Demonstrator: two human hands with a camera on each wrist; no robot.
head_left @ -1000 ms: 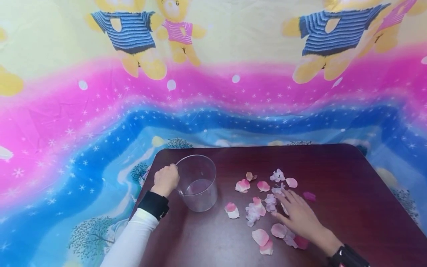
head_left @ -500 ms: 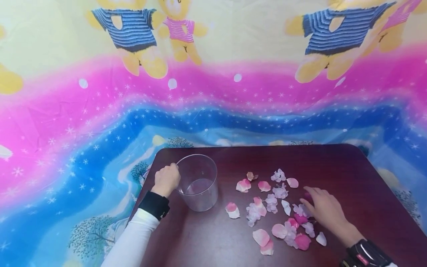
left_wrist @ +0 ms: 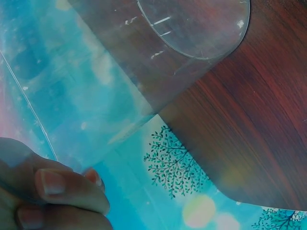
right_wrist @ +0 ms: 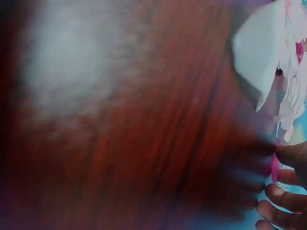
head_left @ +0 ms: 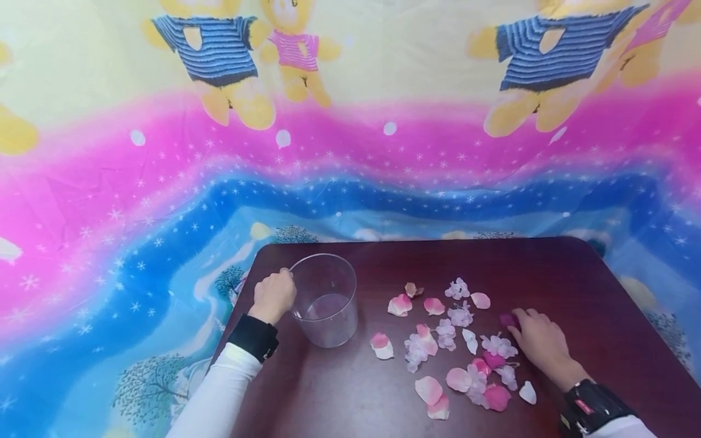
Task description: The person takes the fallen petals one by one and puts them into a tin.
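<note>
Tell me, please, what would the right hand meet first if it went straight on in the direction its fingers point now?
The right hand would probably meet the magenta petal first: it lies directly ahead, so near that they may already be touching.

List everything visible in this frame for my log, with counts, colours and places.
Table: one, dark reddish-brown, before the person
Backdrop: bear-printed; yellow, pink, blue; beyond the table
Container: one, clear, upright, table's left side
Blossoms: about seven, pale lilac, right of container
Pink petals: roughly a dozen, overlapping, among blossoms
White petals: at least two, table's right side
Brown piece: one, brown, beside a pink petal
Magenta petal: one, at the right fingertips
Wristbands: two, black, one per wrist
Sleeves: two, white, on both arms
Left hand: one, bare, gripping the container's rim
Right hand: one, bare, at the magenta petal; pinch unclear
</note>
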